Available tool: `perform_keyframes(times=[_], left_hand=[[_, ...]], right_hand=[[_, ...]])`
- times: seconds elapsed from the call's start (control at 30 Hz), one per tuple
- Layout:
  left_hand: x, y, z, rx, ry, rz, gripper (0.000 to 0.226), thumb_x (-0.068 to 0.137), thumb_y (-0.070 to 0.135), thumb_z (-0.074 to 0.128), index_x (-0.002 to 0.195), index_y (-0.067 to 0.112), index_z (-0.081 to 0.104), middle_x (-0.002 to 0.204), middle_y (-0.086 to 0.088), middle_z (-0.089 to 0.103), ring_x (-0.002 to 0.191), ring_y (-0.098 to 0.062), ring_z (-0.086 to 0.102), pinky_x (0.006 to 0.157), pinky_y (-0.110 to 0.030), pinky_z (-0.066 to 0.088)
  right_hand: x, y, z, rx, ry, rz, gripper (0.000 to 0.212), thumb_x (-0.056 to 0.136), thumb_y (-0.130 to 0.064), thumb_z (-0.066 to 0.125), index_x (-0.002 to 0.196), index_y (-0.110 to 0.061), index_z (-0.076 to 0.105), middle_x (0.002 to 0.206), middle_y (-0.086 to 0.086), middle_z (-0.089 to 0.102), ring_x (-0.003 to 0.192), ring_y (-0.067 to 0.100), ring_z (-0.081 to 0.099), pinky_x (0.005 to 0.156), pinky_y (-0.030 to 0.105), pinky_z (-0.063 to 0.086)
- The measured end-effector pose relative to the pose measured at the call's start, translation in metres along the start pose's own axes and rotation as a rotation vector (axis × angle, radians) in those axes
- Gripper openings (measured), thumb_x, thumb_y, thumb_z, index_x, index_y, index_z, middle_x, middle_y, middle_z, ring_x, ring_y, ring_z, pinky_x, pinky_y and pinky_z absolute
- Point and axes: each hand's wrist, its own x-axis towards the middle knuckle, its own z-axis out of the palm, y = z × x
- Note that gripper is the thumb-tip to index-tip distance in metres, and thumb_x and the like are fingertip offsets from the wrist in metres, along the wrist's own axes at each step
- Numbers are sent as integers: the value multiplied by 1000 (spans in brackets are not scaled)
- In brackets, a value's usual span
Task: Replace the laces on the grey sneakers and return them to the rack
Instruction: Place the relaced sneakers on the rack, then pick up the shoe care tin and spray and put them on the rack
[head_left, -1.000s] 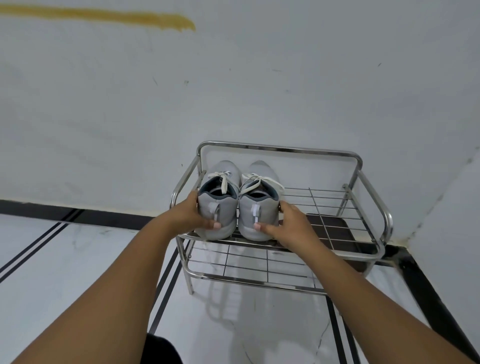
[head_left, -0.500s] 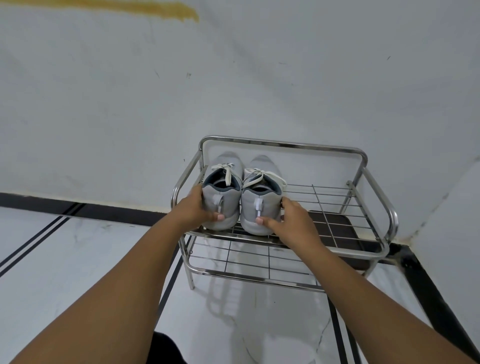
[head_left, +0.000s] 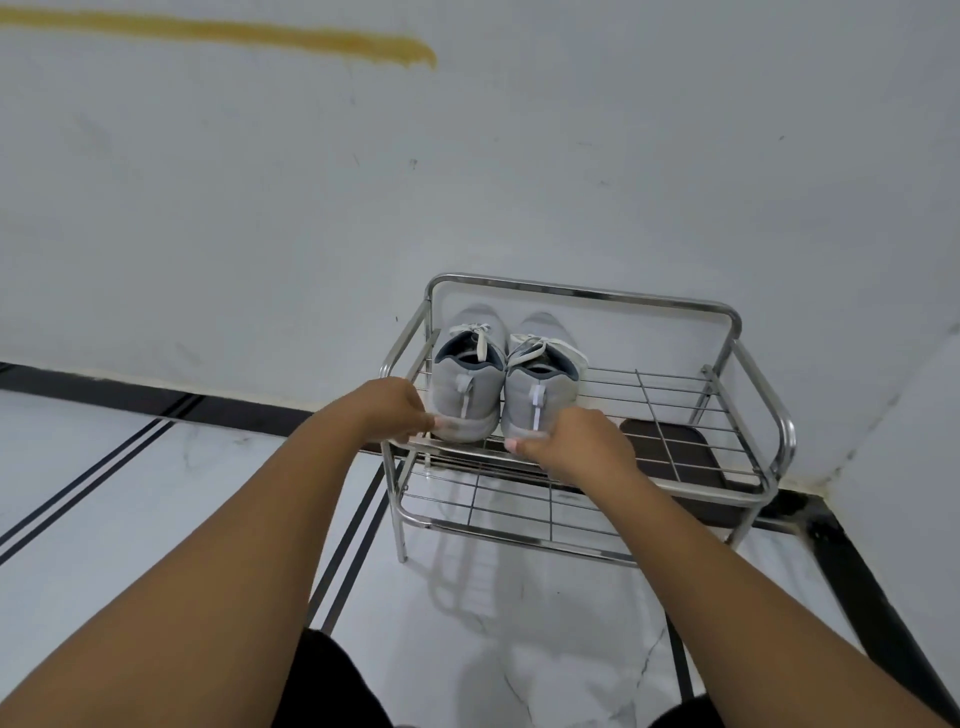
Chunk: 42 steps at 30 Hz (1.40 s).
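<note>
The pair of grey sneakers (head_left: 501, 384) is seen standing side by side at the left end of the top shelf of the metal rack (head_left: 587, 291), heels toward the front rail, toes toward the wall, the two shoes touching along their inner sides. White laces (head_left: 480, 338) are threaded and tied on both, so the lacing is judged done and the return to the rack all but finished.

The left hand (head_left: 395, 410) is held at the left sneaker's heel, fingers loosely curled, fingertips just touching the sole edge; nothing is gripped. The right hand (head_left: 576, 441) is held low at the right sneaker's heel, fingers bent, a fingertip by the sole; whether contact is made cannot be told, and nothing is clasped.

As for handling: the sneakers are judged light, with a soft knit upper that gives under pressure and a firmer rubbery sole. The heel counter, with its pull tab, is the stiffest part and the natural place to be taken hold of; the collar would collapse if pinched. The shelf is open wire, so a narrow sole edge could be caught between bars if the shoes are slid rather than lifted. A dark mat (head_left: 670, 447) lies under the right part of the rack.
</note>
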Motion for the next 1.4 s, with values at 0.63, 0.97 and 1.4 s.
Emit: perform_keyframes(times=[0.63,0.97,1.4], left_hand=[[-116,-221,56,-430,104,-326,27,89,40,64,105,18,63,101,0,69,95,-15,65,84,-33,52],[-123,-322,226,-336,59,-595,53,92,36,61,139,25,40,140,-2,44,116,-17,54,96,-29,43],[-61,-347,254,-253,25,-403,68,80,30,76,139,19,44,137,-5,49,123,-22,48,103,-35,40]], right_hand=[[-66,-84,160,-228,-509,-409,32,88,-52,58,101,-24,65,104,-3,67,93,17,61,79,33,52],[-77,-98,315,-115,-789,-394,23,93,-40,55,100,-20,65,99,-1,68,90,18,64,79,32,52],[-124,-114,404,-44,-656,-877,40,96,-27,50,135,-23,42,110,8,59,85,30,63,60,35,46]])
